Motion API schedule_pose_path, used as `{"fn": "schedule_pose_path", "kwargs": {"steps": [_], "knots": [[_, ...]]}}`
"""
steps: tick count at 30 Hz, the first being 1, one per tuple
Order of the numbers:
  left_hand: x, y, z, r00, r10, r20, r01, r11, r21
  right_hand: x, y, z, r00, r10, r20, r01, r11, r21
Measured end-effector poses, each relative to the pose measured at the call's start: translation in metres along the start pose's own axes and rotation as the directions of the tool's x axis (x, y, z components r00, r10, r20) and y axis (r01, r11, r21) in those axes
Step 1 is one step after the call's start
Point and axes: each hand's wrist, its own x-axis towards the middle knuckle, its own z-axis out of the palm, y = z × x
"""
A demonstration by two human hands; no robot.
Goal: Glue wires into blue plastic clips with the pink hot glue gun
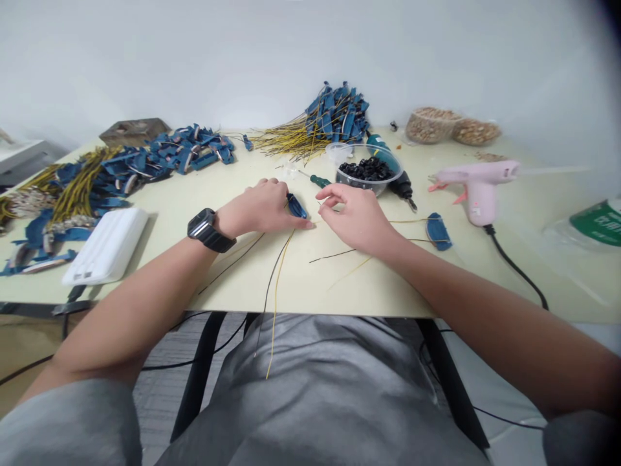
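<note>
My left hand [266,206], with a black watch on its wrist, is closed on a small blue piece [297,207] low over the table. From under this hand a black wire [272,278] and a yellow wire [277,285] hang past the table's front edge. Just to the right, my right hand [358,219] has its thumb and fingers curled into a pinch. Whatever is between those fingertips is too small to make out. Beside my right forearm lies another blue piece [438,232] with wires running left beneath the hand.
Behind my hands stand a clear bowl [395,169] of black parts, a green-handled screwdriver [319,181] and a power tool [402,186]. A pink glue gun [478,184] is at right. Blue pieces with yellow wires [337,113] are heaped behind; a white power bank [107,246] lies left.
</note>
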Motion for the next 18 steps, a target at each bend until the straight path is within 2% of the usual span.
{"fn": "schedule_pose_path", "kwargs": {"steps": [12, 18], "knots": [[0.0008, 0.0, 0.0026, 1.0, -0.005, -0.001, 0.005, 1.0, 0.019, 0.0009, -0.0032, -0.0016, 1.0, 0.006, 0.001, -0.006, 1.0, -0.007], [0.0043, -0.0031, 0.0044, 0.999, 0.033, 0.003, -0.033, 0.997, -0.063, 0.0011, -0.0033, -0.0026, 1.0, 0.001, -0.001, -0.001, 1.0, -0.007]]}}
